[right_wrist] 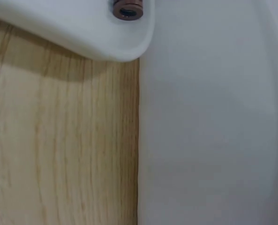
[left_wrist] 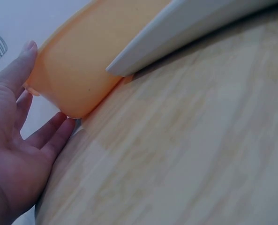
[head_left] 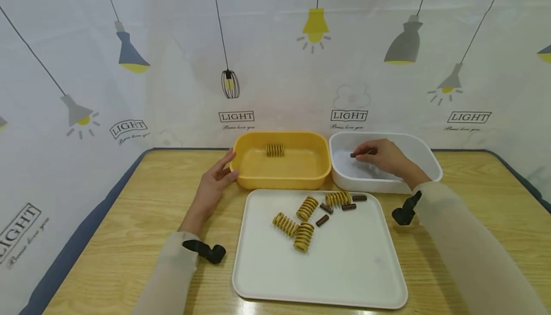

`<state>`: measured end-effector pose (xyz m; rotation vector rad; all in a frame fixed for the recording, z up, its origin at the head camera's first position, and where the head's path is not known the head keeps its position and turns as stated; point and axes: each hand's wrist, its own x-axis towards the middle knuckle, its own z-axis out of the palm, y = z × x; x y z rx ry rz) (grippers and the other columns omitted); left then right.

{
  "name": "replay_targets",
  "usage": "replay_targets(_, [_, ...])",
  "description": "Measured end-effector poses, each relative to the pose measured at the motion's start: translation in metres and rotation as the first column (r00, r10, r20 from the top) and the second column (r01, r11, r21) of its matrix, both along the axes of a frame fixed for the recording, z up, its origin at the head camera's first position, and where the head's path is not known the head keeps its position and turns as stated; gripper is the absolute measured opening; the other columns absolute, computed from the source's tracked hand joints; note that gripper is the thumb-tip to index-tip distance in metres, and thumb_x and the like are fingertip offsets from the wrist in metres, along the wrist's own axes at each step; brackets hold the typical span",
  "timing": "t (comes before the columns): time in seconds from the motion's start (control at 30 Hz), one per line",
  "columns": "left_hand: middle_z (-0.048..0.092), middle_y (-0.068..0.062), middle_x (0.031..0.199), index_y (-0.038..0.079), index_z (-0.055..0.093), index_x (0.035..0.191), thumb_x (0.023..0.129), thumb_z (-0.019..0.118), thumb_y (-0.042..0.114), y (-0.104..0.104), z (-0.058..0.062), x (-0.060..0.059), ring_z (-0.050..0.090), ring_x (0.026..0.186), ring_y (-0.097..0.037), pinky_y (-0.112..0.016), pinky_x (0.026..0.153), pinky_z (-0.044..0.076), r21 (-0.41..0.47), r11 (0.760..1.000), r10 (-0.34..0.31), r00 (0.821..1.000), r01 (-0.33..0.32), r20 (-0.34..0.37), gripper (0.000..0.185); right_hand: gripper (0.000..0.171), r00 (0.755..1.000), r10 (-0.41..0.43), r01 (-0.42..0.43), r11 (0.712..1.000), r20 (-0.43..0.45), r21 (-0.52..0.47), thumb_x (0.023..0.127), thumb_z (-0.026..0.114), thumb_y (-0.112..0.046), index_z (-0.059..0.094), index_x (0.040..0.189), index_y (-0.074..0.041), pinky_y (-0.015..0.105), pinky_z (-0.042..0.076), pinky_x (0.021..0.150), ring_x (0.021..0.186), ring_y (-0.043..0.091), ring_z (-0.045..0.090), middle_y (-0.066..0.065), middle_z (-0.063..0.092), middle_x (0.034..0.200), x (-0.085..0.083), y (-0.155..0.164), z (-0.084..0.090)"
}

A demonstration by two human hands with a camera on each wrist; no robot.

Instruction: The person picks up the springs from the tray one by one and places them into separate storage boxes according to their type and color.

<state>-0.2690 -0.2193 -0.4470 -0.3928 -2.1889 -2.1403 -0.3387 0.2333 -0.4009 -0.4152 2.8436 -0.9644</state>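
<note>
In the head view my right hand (head_left: 384, 155) pinches a small dark brown coil spring (head_left: 353, 155) between thumb and fingertips, over the inside of the white bin (head_left: 432, 166). The right wrist view does not show that hand. My left hand (head_left: 214, 184) touches the left end of the yellow bin (head_left: 281, 183), its fingers spread along the rim and side. The left wrist view shows those fingers (left_wrist: 54, 133) against the bin's end wall. One large yellow coil spring (head_left: 275, 151) lies inside the yellow bin.
A white tray (head_left: 327, 276) lies in front of both bins on the wooden table (head_left: 129, 238). On it are several large yellow springs (head_left: 303, 237) and several small brown springs (head_left: 322, 220). A printed cloth (head_left: 275, 42) hangs behind the table.
</note>
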Motion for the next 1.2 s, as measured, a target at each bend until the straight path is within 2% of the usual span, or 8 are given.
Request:
replay_targets(0.27, [0.029, 0.008, 0.154, 0.011, 0.043, 0.145, 0.094, 0.062, 0.009, 0.001, 0.001, 0.002, 0.043, 0.128, -0.032, -0.022, 0.093, 0.046, 0.022, 1.0, -0.001, 1.0, 0.0, 0.021, 0.054, 0.022, 0.999, -0.009, 0.007, 0.999, 0.038, 0.035, 0.092, 0.067, -0.02, 0.07, 0.109, -0.007, 0.042, 0.049, 0.084, 0.099, 0.027, 0.058, 0.01, 0.068, 0.109, -0.002, 0.0, -0.001])
replay_targets(0.5, [0.029, 0.007, 0.154, 0.01, 0.043, 0.145, 0.093, 0.062, 0.01, 0.0, 0.001, 0.002, 0.043, 0.128, -0.034, -0.021, 0.093, 0.046, 0.012, 1.0, 0.0, 1.0, 0.0, 0.007, 0.055, 0.018, 0.999, -0.004, 0.001, 0.998, 0.048, 0.06, 0.09, 0.068, -0.016, 0.071, 0.105, -0.006, 0.04, 0.05, 0.079, 0.095, 0.027, 0.058, 0.009, 0.069, 0.105, -0.003, -0.004, -0.005])
replay_targets(0.77, [0.03, 0.008, 0.154, 0.009, 0.042, 0.145, 0.093, 0.063, 0.013, 0.001, 0.001, 0.002, 0.044, 0.127, -0.035, -0.021, 0.093, 0.046, -0.016, 1.0, 0.003, 1.0, -0.003, 0.002, 0.056, 0.021, 0.997, -0.03, 0.024, 0.997, 0.071, 0.076, 0.09, 0.069, -0.019, 0.071, 0.105, -0.005, 0.048, 0.043, 0.093, 0.106, 0.03, 0.056, 0.013, 0.067, 0.11, -0.004, -0.001, -0.006])
replay_targets(0.97, [0.029, 0.007, 0.154, 0.01, 0.042, 0.145, 0.093, 0.062, 0.012, 0.0, 0.003, 0.003, 0.045, 0.126, -0.033, -0.021, 0.093, 0.045, -0.02, 1.0, -0.002, 1.0, 0.002, 0.014, 0.055, 0.022, 0.996, -0.039, 0.033, 0.997, 0.077, 0.076, 0.09, 0.069, -0.02, 0.072, 0.105, -0.004, 0.048, 0.043, 0.093, 0.108, 0.032, 0.056, 0.014, 0.067, 0.11, -0.002, -0.001, -0.005])
replay_targets(1.03, [0.026, 0.004, 0.155, 0.008, 0.04, 0.146, 0.094, 0.061, 0.009, 0.002, 0.01, 0.007, 0.044, 0.127, -0.035, -0.02, 0.092, 0.046, -0.019, 1.0, -0.01, 1.0, 0.01, 0.026, 0.055, 0.023, 0.996, -0.039, 0.033, 0.997, 0.077, 0.075, 0.09, 0.069, -0.019, 0.072, 0.106, -0.004, 0.048, 0.043, 0.093, 0.108, 0.032, 0.056, 0.014, 0.068, 0.11, -0.002, -0.001, -0.006])
replay_targets(1.2, [0.027, 0.006, 0.155, 0.008, 0.041, 0.146, 0.094, 0.062, 0.011, 0.002, 0.01, 0.007, 0.044, 0.127, -0.033, -0.021, 0.093, 0.046, -0.027, 1.0, -0.006, 1.0, 0.006, 0.018, 0.056, 0.022, 0.996, -0.044, 0.038, 0.996, 0.074, 0.083, 0.091, 0.068, -0.018, 0.071, 0.107, -0.003, 0.049, 0.043, 0.093, 0.108, 0.033, 0.056, 0.015, 0.067, 0.11, -0.001, -0.002, -0.004])
